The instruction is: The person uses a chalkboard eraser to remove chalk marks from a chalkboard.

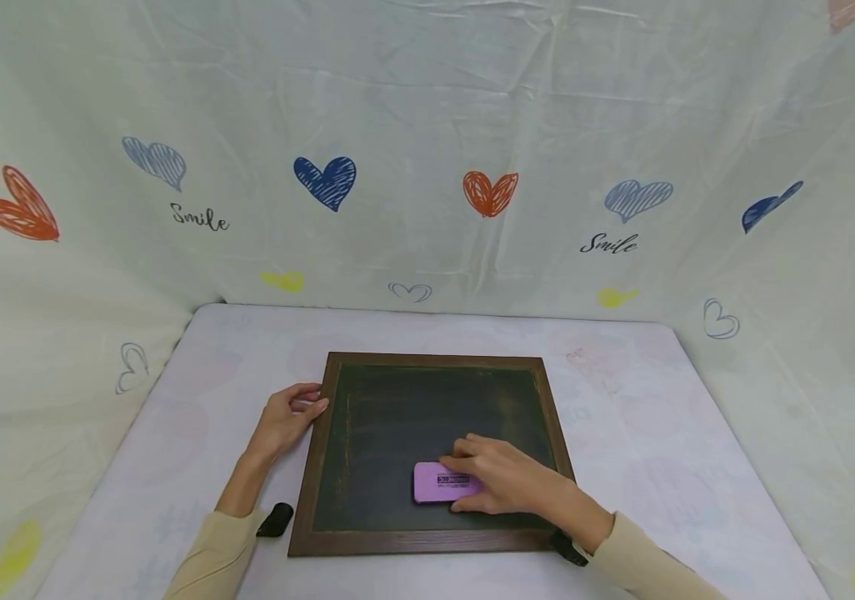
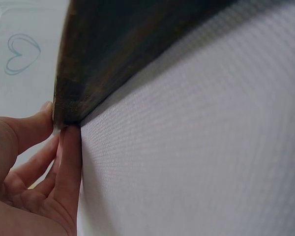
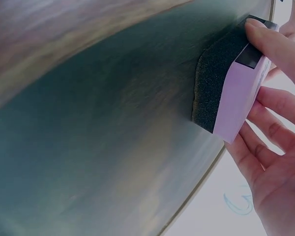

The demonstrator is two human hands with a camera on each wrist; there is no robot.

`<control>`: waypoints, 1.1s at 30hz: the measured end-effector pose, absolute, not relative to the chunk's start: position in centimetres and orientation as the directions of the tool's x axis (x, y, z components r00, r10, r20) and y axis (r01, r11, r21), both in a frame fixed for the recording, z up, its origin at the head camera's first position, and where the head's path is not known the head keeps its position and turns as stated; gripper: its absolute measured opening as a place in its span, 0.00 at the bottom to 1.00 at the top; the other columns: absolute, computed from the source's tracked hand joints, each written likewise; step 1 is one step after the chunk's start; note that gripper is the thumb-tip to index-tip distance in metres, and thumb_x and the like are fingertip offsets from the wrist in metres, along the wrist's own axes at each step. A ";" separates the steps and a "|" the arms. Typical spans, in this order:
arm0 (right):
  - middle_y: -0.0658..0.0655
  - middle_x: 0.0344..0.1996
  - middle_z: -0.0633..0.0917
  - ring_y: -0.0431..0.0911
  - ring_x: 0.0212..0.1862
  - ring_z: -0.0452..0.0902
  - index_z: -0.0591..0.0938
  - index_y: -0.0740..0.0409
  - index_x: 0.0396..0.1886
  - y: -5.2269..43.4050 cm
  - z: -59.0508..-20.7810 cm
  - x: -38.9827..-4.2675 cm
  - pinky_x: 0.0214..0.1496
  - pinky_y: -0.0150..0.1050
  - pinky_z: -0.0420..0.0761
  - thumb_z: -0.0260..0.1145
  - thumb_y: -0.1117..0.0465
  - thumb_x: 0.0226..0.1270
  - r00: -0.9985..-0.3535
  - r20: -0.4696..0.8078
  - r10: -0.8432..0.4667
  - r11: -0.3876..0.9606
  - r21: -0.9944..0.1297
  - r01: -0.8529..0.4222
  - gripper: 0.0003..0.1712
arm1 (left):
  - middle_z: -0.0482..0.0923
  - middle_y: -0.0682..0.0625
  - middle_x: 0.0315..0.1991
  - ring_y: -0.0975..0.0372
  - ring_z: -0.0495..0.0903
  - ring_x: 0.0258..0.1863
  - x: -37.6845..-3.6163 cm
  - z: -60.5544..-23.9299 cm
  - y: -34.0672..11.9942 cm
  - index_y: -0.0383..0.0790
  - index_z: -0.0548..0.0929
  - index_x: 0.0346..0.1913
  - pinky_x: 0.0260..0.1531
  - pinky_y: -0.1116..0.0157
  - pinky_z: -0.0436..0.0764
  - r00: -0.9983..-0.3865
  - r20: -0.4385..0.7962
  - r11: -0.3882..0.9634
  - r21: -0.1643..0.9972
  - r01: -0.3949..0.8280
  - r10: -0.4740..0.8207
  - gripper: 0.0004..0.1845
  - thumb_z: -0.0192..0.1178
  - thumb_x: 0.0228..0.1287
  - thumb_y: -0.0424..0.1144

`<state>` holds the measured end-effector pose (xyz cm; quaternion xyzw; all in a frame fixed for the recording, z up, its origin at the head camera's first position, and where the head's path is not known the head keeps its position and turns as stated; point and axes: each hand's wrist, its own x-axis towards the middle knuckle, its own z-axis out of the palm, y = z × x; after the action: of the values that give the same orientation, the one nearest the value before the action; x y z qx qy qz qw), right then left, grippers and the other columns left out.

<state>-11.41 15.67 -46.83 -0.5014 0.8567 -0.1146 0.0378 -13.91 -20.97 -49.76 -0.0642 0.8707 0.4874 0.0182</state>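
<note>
A chalkboard (image 1: 390, 425) with a brown wooden frame lies flat, its dark green surface faintly smudged. At the frame's left side, my left hand (image 1: 285, 421) holds the edge; in the left wrist view the thumb (image 2: 37, 127) touches one face of the frame (image 2: 69, 93), with the fingers bent close to its edge. My right hand (image 1: 502, 477) grips a purple board eraser (image 1: 427, 483) over the board's lower middle. From the right wrist, the eraser's dark felt (image 3: 211, 83) faces the board, and thumb and fingers hold opposite sides of the purple body (image 3: 233, 101).
The board rests on a white table (image 1: 622, 375) with a faint pattern. Behind and at both sides hangs a pale curtain (image 1: 412, 100) printed with hearts and "Smile". Black wrist devices (image 1: 275, 521) sit by both sleeves.
</note>
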 end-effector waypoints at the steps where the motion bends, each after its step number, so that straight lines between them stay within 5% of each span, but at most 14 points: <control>1: 0.48 0.39 0.81 0.36 0.37 0.66 0.86 0.57 0.59 15.9 -46.8 -11.4 0.38 0.24 0.68 0.78 0.42 0.60 -0.498 0.053 -0.866 0.474 -0.235 -0.849 0.33 | 0.82 0.33 0.51 0.44 0.81 0.49 -13.9 -49.7 -21.0 0.25 0.78 0.62 0.45 0.59 0.78 -0.991 -0.092 0.514 0.848 -0.127 -0.094 0.23 0.66 0.71 0.36; 12: 0.47 0.38 0.79 0.34 0.37 0.65 0.86 0.59 0.59 18.4 -47.1 -11.1 0.37 0.24 0.68 0.77 0.43 0.62 -0.531 0.098 -0.842 0.493 -0.261 -0.830 0.32 | 0.82 0.32 0.52 0.44 0.81 0.50 -13.8 -49.6 -20.8 0.24 0.78 0.62 0.48 0.54 0.79 -0.991 -0.084 0.517 0.847 -0.125 -0.102 0.23 0.65 0.71 0.36; 20: 0.47 0.37 0.78 0.34 0.37 0.65 0.86 0.61 0.59 19.5 -47.3 -10.8 0.35 0.23 0.67 0.76 0.44 0.63 -0.547 0.132 -0.827 0.493 -0.299 -0.817 0.32 | 0.82 0.33 0.52 0.44 0.80 0.50 -13.7 -49.5 -20.7 0.25 0.78 0.63 0.45 0.60 0.78 -0.990 -0.101 0.509 0.849 -0.139 -0.103 0.23 0.65 0.72 0.37; 33: 0.48 0.41 0.80 0.36 0.39 0.69 0.86 0.61 0.57 20.8 -47.8 -11.5 0.39 0.24 0.70 0.77 0.44 0.62 -0.519 0.260 -0.814 0.455 -0.268 -0.849 0.31 | 0.82 0.33 0.52 0.45 0.80 0.50 -13.8 -50.0 -20.8 0.25 0.78 0.63 0.45 0.60 0.77 -0.989 -0.101 0.505 0.851 -0.141 -0.105 0.23 0.65 0.72 0.35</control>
<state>-11.52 20.84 -47.80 -0.4883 0.8517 -0.1844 -0.0469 -13.75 -20.83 -49.96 -0.0709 0.8674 0.4923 0.0182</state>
